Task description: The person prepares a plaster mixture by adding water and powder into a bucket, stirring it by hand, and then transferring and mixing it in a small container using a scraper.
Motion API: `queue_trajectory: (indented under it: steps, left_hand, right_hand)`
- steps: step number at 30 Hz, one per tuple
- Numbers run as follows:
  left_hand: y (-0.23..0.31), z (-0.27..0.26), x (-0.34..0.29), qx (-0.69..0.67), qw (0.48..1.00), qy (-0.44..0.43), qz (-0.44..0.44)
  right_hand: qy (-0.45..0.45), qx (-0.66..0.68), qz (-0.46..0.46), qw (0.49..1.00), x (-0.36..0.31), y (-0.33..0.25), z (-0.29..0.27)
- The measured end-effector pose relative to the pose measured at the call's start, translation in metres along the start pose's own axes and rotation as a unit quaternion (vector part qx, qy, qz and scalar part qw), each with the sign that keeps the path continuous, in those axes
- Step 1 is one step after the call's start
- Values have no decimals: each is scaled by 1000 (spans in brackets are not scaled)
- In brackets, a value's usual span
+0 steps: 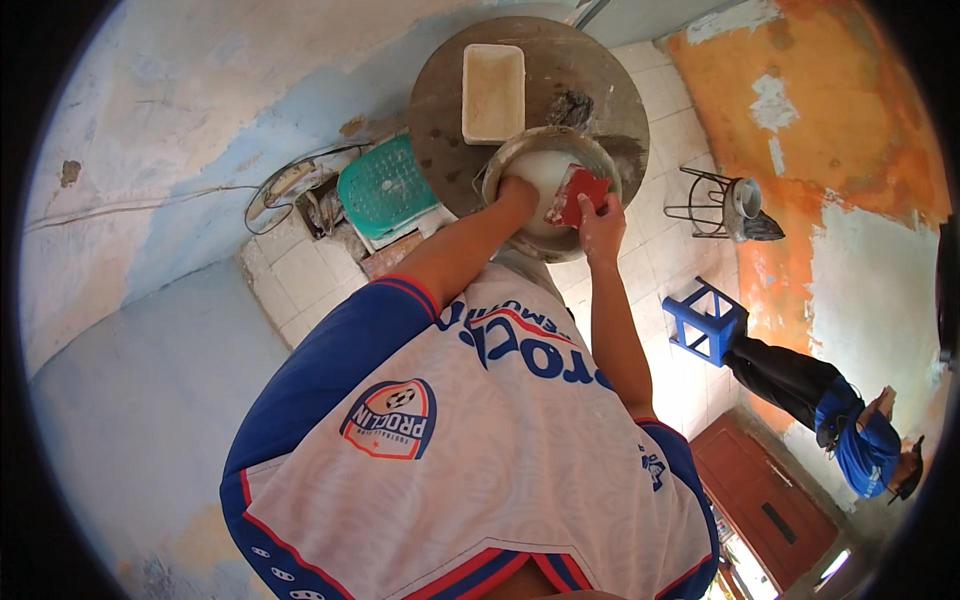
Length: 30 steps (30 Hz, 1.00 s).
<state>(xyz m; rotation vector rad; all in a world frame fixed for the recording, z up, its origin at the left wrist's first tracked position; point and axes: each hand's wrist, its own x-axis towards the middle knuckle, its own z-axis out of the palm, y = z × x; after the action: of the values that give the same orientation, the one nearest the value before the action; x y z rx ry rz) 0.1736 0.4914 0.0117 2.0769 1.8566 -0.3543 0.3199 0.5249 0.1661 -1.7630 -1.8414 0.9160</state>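
right hand (pixel 602 222) pinches a red scraper (pixel 578 193) over the metal bowl (pixel 520 150) at the round counter's (pixel 440 110) near edge; left hand (pixel 517 192), curled, presses the dough (pixel 545 170) just left of it.

1. Upper centre of frame: round counter (pixel 600 70) carrying a pale rectangular tray (pixel 493 90) and a metal bowl (pixel 520 147) holding white material.
2. Left hand (pixel 518 192) rests inside the bowl at its near edge; whether it is closed cannot be told.
3. Right hand (pixel 602 222) has its grip closed on a red scraper (pixel 578 195), blade over the bowl.
4. Left of the counter: green plastic basket (pixel 385 188).
5. Right of frame: blue stool (pixel 708 320); another person (pixel 850 430) sits at lower right.
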Motion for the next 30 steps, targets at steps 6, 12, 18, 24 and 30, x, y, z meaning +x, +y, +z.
queue_trajectory:
  steps: [6,12,18,24,30]
  left_hand:
    - [-6,-11,-1,-21,1000,3,7]
    - [-15,-80,-49,-110,994,3,17]
    - [-66,-139,-96,-362,885,284,-69]
    - [-151,-124,-60,-572,641,369,-355]
    - [-204,-65,-15,-646,596,282,-384]
  right_hand:
    - [-14,35,-1,999,-11,2,-8]
    - [-6,163,6,987,-11,14,-26]
    - [20,288,11,957,-23,-9,-30]
    - [-7,352,37,935,-22,3,-6]
    - [-36,373,127,918,-36,-19,-22]
